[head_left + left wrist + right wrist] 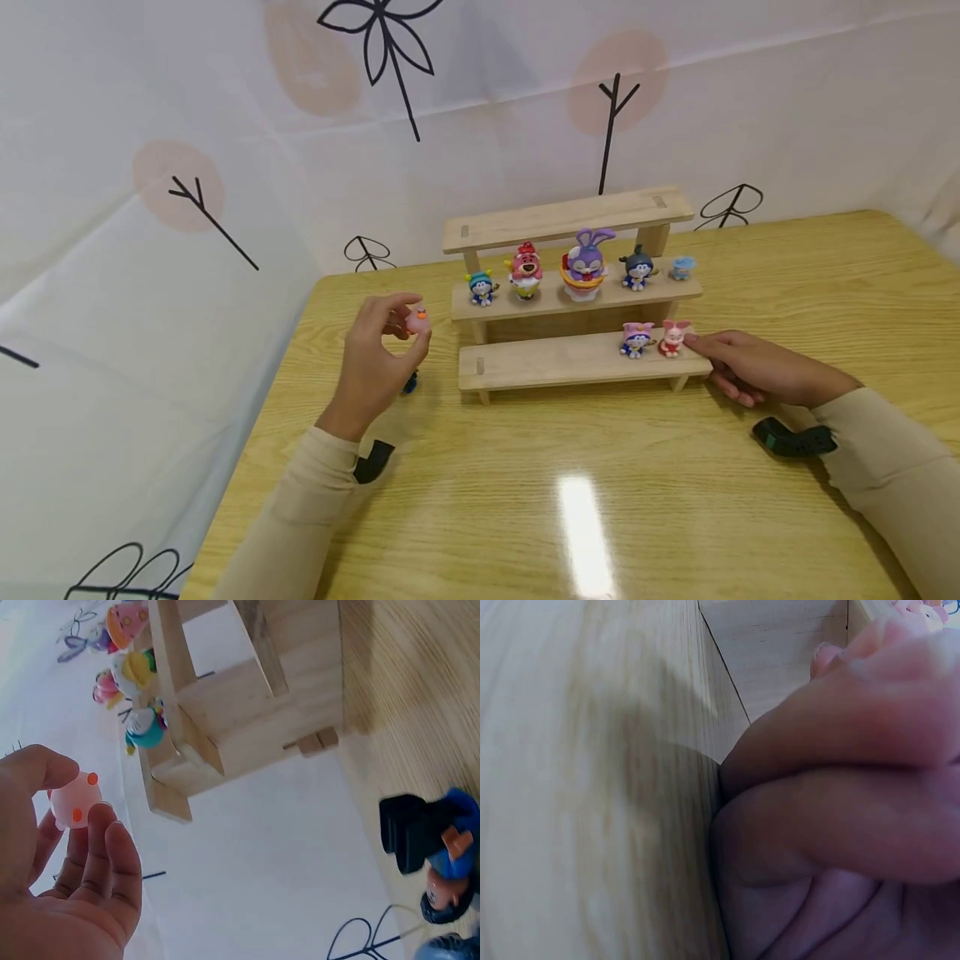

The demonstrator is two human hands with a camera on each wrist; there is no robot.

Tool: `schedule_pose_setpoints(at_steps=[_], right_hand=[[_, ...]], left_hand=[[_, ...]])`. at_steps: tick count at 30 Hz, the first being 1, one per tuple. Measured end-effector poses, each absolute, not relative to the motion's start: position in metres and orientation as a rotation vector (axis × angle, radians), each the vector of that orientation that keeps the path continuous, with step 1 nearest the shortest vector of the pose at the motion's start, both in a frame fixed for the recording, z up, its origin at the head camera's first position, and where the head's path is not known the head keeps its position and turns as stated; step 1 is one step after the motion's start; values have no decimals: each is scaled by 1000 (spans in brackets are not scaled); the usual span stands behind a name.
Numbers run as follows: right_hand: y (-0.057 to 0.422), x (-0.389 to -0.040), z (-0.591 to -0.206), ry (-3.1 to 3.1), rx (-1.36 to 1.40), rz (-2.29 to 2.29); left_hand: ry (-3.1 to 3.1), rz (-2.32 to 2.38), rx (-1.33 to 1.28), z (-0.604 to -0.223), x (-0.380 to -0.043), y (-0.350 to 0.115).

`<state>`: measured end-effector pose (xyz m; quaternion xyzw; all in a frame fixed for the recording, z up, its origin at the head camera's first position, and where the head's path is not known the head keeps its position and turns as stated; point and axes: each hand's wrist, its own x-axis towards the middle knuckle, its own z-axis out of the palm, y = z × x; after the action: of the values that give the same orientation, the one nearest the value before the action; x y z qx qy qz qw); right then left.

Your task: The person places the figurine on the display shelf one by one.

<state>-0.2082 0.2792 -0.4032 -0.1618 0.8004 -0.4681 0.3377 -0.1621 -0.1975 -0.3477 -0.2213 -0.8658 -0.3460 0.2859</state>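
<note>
My left hand (377,350) pinches a small pink duck figure (418,318) with an orange beak between thumb and fingertips, raised left of a stepped wooden shelf (543,360). In the left wrist view the duck (76,801) shows its orange feet. At the shelf's lower right end, my right hand (765,365) grips the board, one digit on top and the others curled below its edge. That upper fingertip lies right beside a pink pig-like figure (672,340). Left of the pig stands a blue figure in a pink hat (636,342).
On the middle step stand several figures, including a pink bear (526,273), a purple rabbit (585,265) and a small light-blue one (683,267). Dark-haired figures in blue (448,859) are on the table near my left hand. A patterned white cloth (495,150) hangs behind.
</note>
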Motion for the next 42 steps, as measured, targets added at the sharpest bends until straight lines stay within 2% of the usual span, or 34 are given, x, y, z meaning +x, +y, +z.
schedule_pose_setpoints(at_steps=[12,23,42], right_hand=[[275,-211,-402,2071,-423,-1227],[279,-211,-405,2080,-417,-1222],[281,-209,-408,2076,-421,-1241]], left_hand=[[-2288,-975,-758,-347,-151,-170],[-2294,-1041,-939,-351,-158,-131],[-2416,-1074,-1048,-361,-172,-82]])
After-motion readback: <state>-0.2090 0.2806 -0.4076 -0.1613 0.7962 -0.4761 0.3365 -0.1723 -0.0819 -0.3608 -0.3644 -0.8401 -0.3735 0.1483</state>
